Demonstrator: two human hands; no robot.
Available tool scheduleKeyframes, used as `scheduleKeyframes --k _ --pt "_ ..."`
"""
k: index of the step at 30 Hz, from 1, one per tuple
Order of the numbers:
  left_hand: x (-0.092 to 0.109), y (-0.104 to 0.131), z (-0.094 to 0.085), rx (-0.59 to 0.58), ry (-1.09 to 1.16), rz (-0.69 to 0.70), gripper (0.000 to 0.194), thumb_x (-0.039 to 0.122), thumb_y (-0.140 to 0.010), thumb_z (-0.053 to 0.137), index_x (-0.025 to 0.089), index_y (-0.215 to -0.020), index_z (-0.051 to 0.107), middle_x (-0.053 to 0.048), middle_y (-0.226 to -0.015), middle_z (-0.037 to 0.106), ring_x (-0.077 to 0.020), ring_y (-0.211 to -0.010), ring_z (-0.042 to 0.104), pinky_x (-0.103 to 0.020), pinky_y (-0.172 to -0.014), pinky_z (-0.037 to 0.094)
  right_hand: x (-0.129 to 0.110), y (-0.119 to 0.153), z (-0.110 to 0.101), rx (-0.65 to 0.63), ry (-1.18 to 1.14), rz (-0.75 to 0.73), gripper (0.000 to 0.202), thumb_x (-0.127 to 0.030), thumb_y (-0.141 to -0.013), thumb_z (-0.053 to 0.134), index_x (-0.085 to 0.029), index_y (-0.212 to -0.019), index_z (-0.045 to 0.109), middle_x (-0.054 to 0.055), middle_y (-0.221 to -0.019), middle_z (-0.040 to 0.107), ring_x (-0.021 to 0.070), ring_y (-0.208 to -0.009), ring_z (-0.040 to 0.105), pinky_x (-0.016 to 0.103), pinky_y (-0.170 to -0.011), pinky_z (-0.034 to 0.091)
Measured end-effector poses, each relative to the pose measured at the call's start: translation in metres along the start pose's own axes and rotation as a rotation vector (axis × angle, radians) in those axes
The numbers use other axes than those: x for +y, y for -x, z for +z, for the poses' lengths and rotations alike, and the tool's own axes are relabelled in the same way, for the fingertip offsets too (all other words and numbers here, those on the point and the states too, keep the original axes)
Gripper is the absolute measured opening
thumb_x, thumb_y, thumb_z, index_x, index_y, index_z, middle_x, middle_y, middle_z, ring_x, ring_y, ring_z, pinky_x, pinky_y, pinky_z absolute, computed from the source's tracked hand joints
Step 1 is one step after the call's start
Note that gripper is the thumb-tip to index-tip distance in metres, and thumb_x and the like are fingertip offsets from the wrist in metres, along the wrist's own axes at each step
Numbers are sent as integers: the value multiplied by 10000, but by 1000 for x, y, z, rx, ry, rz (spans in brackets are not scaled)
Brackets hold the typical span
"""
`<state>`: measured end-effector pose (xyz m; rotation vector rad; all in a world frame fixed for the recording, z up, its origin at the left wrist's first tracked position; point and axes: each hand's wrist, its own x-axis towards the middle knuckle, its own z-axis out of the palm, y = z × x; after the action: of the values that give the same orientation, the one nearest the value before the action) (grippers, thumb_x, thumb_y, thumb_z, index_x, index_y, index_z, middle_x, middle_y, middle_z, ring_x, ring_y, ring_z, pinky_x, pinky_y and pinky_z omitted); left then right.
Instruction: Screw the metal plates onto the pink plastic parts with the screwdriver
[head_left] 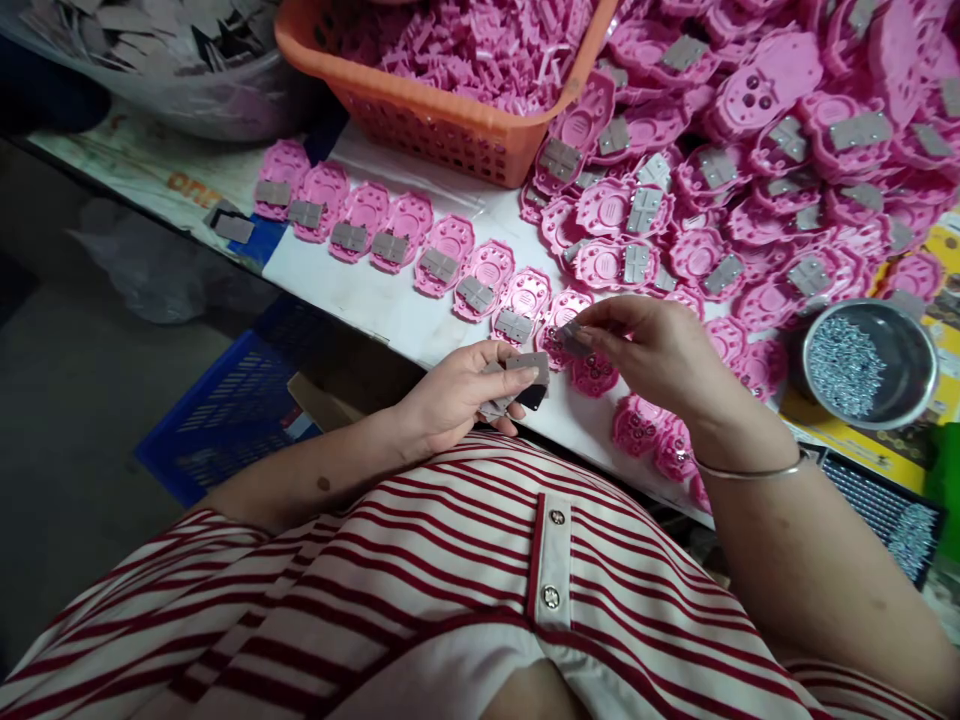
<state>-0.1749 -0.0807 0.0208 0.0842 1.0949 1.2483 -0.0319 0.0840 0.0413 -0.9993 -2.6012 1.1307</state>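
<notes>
My left hand is closed around several flat grey plates, held just off the table's near edge. Between thumb and fingers, my right hand pinches a single grey plate over a pink plastic casing. A row of pink casings runs off to the left, each with a grey plate lying across its lower end. More pink casings without visible plates lie beneath and beside my right hand. My right wrist hides part of the row.
An orange basket of small pink parts stands at the back. Plated pink casings are heaped at the right. A metal bowl holds screws, beside a dark screw tray. A clear tub and blue crate are left.
</notes>
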Motion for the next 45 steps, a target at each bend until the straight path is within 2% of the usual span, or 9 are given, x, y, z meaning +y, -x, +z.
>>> scheduleKeyframes --k 4,11,17,23,29,32,35,41,45 --pt "0 -2 -1 0 -15 15 341 271 -659 874 142 -833 610 32 -687 646 -92 -476 614 -171 -380 522 10 -12 10 -85 59 -116 152 -222 -828 632 -219 -857 781 17 -782 740 143 -677 623 303 -675 457" --pt "0 -5 -1 -4 -30 25 256 287 -725 826 137 -827 646 34 -669 607 -90 -495 615 -173 -391 528 -10 3 7 112 -13 -71 253 -416 -870 640 -205 -900 777 67 -812 720 169 -717 606 328 -685 459" --pt "-5 -2 2 -52 -80 20 252 274 -739 814 129 -880 665 13 -748 635 -76 -522 614 -167 -414 531 -33 29 12 -148 -457 46 328 -495 -814 697 -171 -838 740 46 -788 717 143 -711 614 291 -669 475" --pt "-10 3 3 -18 -92 38 247 274 -751 816 138 -870 648 13 -748 645 -72 -529 621 -148 -424 514 -27 51 28 125 -609 182 238 -415 -771 756 -185 -827 728 21 -747 693 129 -668 601 296 -667 504" --pt "-13 5 8 -10 -30 15 220 257 -767 807 136 -872 655 14 -764 647 -64 -525 614 -144 -418 509 -15 82 35 485 14 -238 88 -249 -874 647 -256 -922 721 54 -851 706 159 -751 624 320 -676 492" --pt "-13 5 12 -7 -30 -7 204 261 -777 800 127 -831 656 12 -716 636 -69 -507 606 -146 -399 499 -5 88 34 509 353 -552 206 -177 -857 646 -312 -991 724 44 -869 710 158 -739 587 313 -639 434" --pt "-12 4 14 -10 -61 -50 166 229 -780 788 123 -837 675 2 -724 658 -67 -493 602 -148 -400 504 2 90 33 474 401 -661 262 -171 -852 656 -335 -1044 724 38 -871 704 158 -740 558 313 -647 416" --pt "-13 4 13 21 -137 32 153 233 -762 798 139 -804 685 26 -678 648 -63 -486 604 -142 -422 510 -7 92 31 235 -277 -157 246 -311 -886 648 -268 -1118 717 66 -1001 690 160 -875 644 321 -755 536" --pt "-17 2 15 -12 -171 20 184 252 -742 819 139 -815 694 26 -656 643 -62 -494 603 -150 -463 532 -11 89 28 162 -536 180 247 -396 -780 755 -213 -945 755 43 -842 725 159 -770 658 327 -737 557"
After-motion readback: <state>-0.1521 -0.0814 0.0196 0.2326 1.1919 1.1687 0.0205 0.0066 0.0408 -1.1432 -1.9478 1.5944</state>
